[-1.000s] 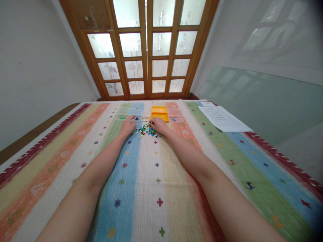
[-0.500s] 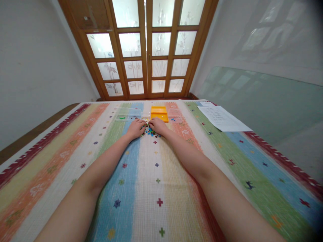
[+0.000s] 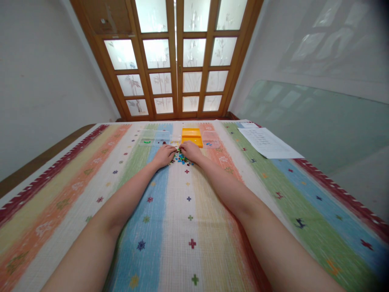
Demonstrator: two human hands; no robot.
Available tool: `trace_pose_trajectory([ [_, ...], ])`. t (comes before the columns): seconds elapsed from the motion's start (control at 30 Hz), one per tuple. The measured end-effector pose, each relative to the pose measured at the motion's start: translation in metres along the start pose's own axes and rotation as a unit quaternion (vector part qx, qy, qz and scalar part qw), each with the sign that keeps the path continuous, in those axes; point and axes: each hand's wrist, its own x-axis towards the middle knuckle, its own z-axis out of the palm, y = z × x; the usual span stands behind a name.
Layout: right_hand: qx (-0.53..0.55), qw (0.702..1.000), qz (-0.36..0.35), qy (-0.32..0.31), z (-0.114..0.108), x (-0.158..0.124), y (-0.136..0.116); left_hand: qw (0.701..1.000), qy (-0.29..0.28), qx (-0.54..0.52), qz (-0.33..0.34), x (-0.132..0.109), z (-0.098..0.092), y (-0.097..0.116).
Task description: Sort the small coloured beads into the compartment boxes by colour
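A small heap of tiny coloured pieces point(image 3: 181, 159) lies far out on the striped cloth point(image 3: 182, 219). My left hand point(image 3: 164, 155) rests on the heap's left side, fingers curled and pinched at the pieces. On the heap's right side, my right hand point(image 3: 189, 151) has its fingertips pressed together at the top. What either pinch holds is too small to make out. Just behind the hands stand an orange tray point(image 3: 192, 137) and several clear trays point(image 3: 154, 140), one with green bits in it.
A clear tray point(image 3: 210, 140) with a few bits sits right of the orange one. A printed white sheet point(image 3: 267, 142) lies at the far right of the cloth. Wooden glazed doors point(image 3: 178, 61) stand behind the table, walls on both sides.
My left hand has come back from the clear trays to the heap's left side and closed over the pieces. My right hand has barely shifted.
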Motion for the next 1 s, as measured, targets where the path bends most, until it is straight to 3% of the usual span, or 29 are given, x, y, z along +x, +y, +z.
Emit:
trace_pose_trajectory([
  [0.2, 0.011, 1.000, -0.022, -0.008, 0.003, 0.000, 0.000, 0.999, 0.037, 0.015, -0.024, 0.001, -0.001, -0.006],
  [0.4, 0.026, 0.999, -0.034, -0.006, 0.007, 0.001, 0.004, 0.997, 0.036, 0.029, -0.061, -0.001, -0.006, -0.008],
  [0.73, 0.031, 0.999, -0.012, -0.019, 0.005, 0.002, 0.004, 0.991, 0.058, 0.007, -0.123, -0.002, -0.015, -0.002],
  [1.0, 0.031, 0.995, 0.095, -0.014, 0.007, 0.004, -0.009, 0.986, 0.079, -0.025, -0.144, -0.001, -0.012, -0.006],
])
